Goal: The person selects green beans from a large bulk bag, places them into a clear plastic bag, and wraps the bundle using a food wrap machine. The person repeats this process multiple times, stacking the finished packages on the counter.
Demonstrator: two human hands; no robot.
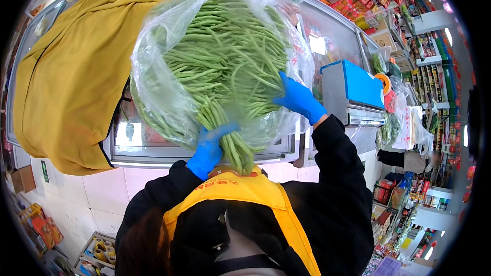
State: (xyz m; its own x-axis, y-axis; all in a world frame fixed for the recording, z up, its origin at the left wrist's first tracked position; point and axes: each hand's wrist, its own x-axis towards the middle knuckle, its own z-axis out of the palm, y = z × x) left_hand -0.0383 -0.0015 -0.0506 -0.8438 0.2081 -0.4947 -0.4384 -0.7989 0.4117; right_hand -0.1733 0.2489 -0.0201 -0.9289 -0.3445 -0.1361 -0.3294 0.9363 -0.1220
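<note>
A large clear plastic bag [161,73], its mouth folded wide, holds a heap of long green beans [230,46] on a glass-topped chest freezer [134,149]. My left hand [211,145], in a blue glove, is closed around a bundle of the beans [234,145] at the near side of the bag, above my yellow apron [226,189]. Also gloved in blue, my right hand [301,97] rests at the right edge of the heap. Its thumb and fingers are apart and touch the beans; whether it grips any is unclear.
A mustard-yellow garment [80,80] drapes over the freezer at the left. To the right stands a blue-and-grey box-shaped device [356,88], with an orange tape roll [383,83] beyond it. Red snack packets [341,5] line shelves behind. Another person [414,161] is at the far right.
</note>
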